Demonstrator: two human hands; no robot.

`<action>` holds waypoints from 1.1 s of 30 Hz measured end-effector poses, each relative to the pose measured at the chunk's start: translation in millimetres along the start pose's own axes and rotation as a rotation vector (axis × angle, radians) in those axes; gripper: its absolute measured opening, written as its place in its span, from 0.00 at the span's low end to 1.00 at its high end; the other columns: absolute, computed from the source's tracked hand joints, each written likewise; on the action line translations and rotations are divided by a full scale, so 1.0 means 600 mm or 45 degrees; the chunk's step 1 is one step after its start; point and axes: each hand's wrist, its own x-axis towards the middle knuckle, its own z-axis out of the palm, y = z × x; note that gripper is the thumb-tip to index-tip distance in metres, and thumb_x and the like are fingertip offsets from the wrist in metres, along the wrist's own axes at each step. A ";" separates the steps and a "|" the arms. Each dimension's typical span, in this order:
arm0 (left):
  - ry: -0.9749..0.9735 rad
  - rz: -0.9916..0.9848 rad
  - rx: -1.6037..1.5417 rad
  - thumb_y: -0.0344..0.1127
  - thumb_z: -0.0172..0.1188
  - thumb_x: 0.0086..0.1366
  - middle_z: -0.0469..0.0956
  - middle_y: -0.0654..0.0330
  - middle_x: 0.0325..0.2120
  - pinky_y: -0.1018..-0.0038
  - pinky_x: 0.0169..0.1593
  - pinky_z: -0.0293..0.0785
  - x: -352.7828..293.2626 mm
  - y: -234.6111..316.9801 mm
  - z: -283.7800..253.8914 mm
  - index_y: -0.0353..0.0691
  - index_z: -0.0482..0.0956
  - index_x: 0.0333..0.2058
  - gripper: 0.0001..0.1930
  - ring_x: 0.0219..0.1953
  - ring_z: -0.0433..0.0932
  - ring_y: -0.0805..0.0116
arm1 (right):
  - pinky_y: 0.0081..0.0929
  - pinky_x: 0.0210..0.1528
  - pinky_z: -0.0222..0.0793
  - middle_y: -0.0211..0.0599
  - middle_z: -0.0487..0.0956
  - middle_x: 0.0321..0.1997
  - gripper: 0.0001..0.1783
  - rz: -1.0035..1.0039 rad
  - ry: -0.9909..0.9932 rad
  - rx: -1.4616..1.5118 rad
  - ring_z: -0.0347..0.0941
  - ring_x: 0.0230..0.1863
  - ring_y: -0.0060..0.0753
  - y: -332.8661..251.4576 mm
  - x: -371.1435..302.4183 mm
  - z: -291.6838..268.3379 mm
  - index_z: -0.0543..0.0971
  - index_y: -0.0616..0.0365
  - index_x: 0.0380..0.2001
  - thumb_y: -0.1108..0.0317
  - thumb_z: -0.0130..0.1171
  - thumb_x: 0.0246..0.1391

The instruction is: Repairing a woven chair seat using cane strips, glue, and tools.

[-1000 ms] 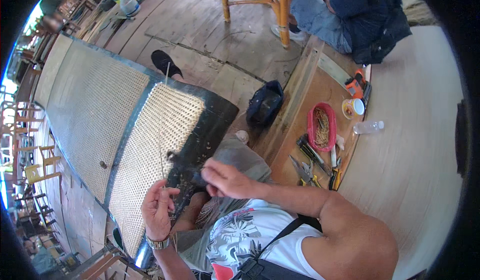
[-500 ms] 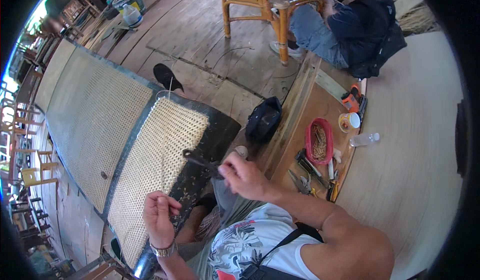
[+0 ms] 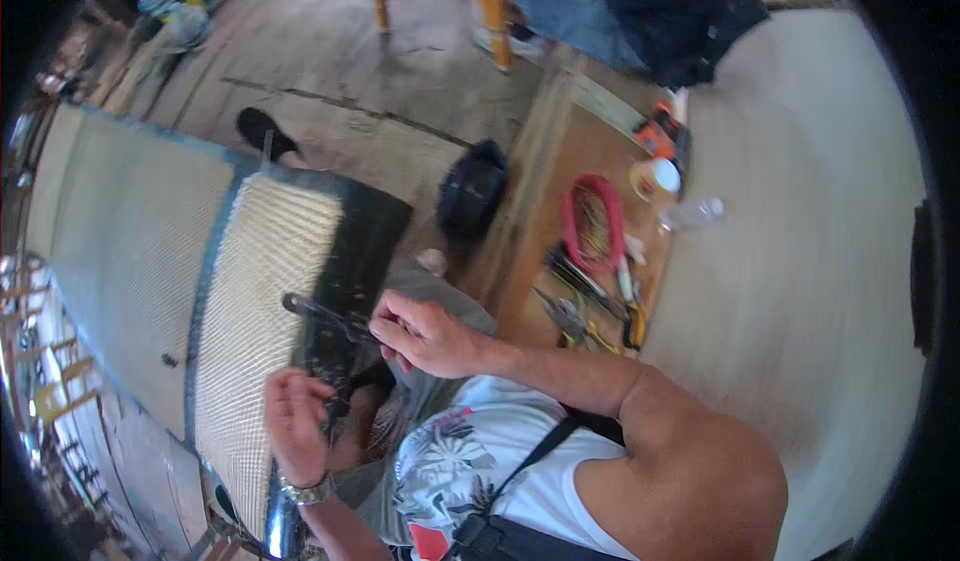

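While the right hand [image 3: 420, 336] pinches one end of a slender dark tool [image 3: 325, 313] between thumb and fingers, the left hand [image 3: 293, 411], at eight o'clock from it, is half curled over the cane's edge; blur hides whether it grips anything. The tool's long axis runs out of the right hand toward between nine and ten o'clock, its rounded tip over the line where pale cane webbing [image 3: 265, 261] meets a dark border [image 3: 365, 221]. That webbing stretches lengthwise from about one o'clock to seven. Its weave looks filled in, as does the adjoining panel [image 3: 130, 231] toward nine; a thin strand [image 3: 266, 153] juts past its twelve-o'clock edge, so I judge that rim unfinished.
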 end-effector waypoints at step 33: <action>0.157 -0.133 -0.488 0.41 0.55 0.74 0.66 0.73 0.16 0.85 0.20 0.48 0.012 -0.040 -0.026 0.40 0.78 0.37 0.11 0.16 0.56 0.86 | 0.52 0.48 0.76 0.55 0.83 0.38 0.11 0.773 1.126 -1.733 0.81 0.45 0.57 0.173 -0.098 -0.520 0.82 0.60 0.34 0.65 0.56 0.56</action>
